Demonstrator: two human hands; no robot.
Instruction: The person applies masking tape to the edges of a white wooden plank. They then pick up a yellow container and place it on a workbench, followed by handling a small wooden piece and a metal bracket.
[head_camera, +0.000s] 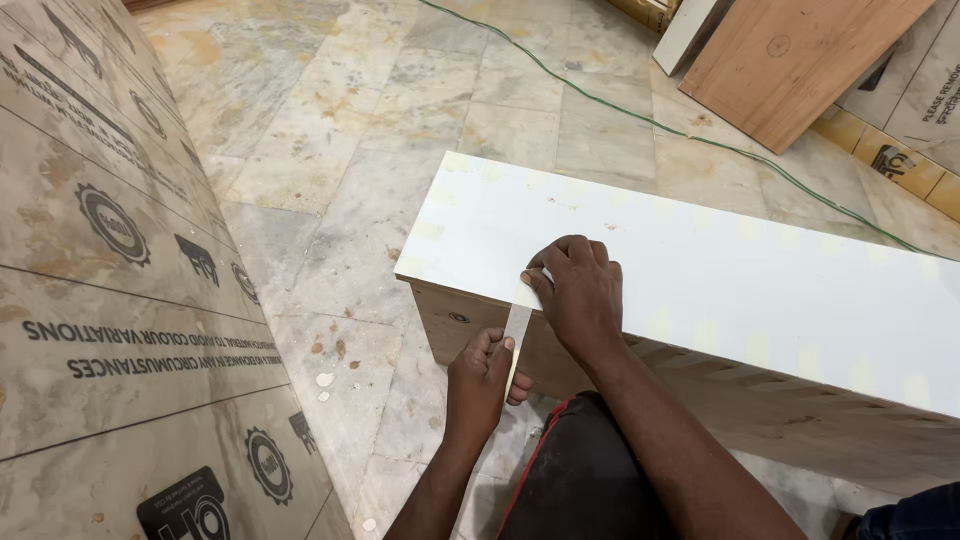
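A long wooden box with a white laminated top (700, 280) lies on the marble floor. A narrow whitish strip (518, 325) runs from the top's near edge down the plywood side (470, 325). My right hand (578, 290) lies flat on the white top at that edge and presses the upper end of the strip. My left hand (482, 378) is lower, in front of the plywood side, pinching the strip's lower end between thumb and fingers.
A large brown laminate sheet with printed marks (110, 280) lies at the left. A wooden board (800, 55) leans at the upper right. A green cable (640, 115) crosses the marble floor (330, 130) behind the box. My dark-clothed knee (585, 480) is below.
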